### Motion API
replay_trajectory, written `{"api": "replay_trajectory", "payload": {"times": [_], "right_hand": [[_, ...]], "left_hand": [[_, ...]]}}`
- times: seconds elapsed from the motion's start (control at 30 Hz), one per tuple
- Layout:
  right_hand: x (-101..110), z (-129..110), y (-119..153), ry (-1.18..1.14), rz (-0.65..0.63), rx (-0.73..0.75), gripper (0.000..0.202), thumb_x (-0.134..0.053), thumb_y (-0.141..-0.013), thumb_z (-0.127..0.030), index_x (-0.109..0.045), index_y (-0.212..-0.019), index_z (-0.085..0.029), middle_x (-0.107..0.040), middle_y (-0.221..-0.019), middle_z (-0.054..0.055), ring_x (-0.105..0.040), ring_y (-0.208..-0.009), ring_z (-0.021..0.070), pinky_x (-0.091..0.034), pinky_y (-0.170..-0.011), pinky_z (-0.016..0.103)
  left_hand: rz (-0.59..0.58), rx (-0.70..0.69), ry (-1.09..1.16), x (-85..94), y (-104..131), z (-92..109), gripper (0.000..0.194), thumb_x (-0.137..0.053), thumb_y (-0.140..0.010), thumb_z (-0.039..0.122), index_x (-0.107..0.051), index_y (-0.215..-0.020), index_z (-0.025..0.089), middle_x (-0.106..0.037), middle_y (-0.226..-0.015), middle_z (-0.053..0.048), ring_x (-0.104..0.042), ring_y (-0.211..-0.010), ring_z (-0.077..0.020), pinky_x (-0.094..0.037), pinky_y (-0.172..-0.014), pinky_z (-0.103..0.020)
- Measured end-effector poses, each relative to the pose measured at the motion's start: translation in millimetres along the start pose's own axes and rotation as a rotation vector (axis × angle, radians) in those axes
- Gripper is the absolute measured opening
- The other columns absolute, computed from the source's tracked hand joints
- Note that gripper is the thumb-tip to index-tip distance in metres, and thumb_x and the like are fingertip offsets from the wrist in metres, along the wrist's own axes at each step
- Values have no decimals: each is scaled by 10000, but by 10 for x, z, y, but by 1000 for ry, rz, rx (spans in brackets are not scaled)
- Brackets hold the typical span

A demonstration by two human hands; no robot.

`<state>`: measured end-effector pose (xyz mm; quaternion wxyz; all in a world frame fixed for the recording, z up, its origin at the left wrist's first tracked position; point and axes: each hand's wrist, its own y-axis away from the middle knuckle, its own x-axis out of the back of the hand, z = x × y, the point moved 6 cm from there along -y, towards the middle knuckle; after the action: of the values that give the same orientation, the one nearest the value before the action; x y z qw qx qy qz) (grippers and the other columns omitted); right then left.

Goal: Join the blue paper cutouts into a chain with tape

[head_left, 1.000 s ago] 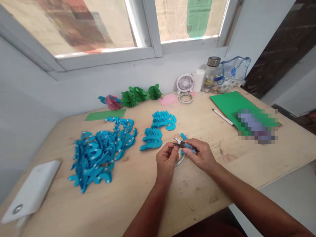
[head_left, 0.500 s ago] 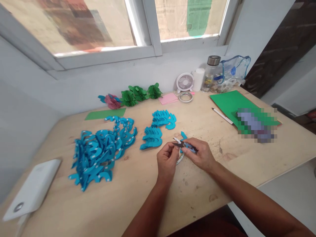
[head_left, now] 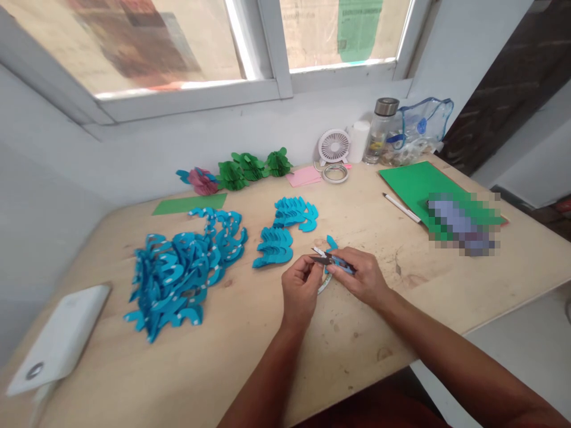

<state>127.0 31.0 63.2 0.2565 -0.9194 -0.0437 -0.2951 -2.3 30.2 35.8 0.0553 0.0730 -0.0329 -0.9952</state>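
Note:
My right hand [head_left: 363,278] grips small blue-handled snips [head_left: 332,260], blades pointing left. My left hand [head_left: 301,288] pinches something small at the blade tips; I cannot tell what it is. A ring of clear tape [head_left: 326,282] lies on the table just under both hands, and a single blue paper piece [head_left: 331,242] rests just beyond them. Two neat stacks of blue curved cutouts [head_left: 274,247] [head_left: 295,213] lie further back. A large loose pile of blue cutouts [head_left: 182,270] with white tape bits spreads to the left.
A white flat device [head_left: 60,336] sits at the near left corner. Along the wall stand green paper balls [head_left: 250,169], a pink one [head_left: 200,181], pink paper [head_left: 304,176], a tape roll [head_left: 335,173], a small fan [head_left: 333,147], a bottle [head_left: 382,131] and a clear pouch [head_left: 417,134]. Green sheets [head_left: 417,184] and a pen [head_left: 401,208] lie right.
The hands stay together over the tape ring with the snips; only the view has shifted slightly.

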Motion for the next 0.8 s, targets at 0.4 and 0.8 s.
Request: {"api": "replay_trajectory", "payload": {"times": [0.4,0.8], "right_hand": [[39,55,-4,-48,49,-104,227,-564,-797,-332,-637,-934,-166,-669,-851,59,-606,-757,154,-454,-685,257],[-66,270,17,-453,38,-472,236,-621,-719,-385,-630,-770,-154,-592,-614,-9,-479,-512,93,-372,-477,214]], "left_hand": [[-13,1,15,-1,10,-5,166,-608,-708,296,-624,-728,132,-447,-490,52,-345,-433,-50,-269,-420,-173],[-63,-51,-26,-50,48,15,275,-633,-719,316,-665,-928,141,-567,-576,6,-485,-527,-96,-387,-506,-204]]}}
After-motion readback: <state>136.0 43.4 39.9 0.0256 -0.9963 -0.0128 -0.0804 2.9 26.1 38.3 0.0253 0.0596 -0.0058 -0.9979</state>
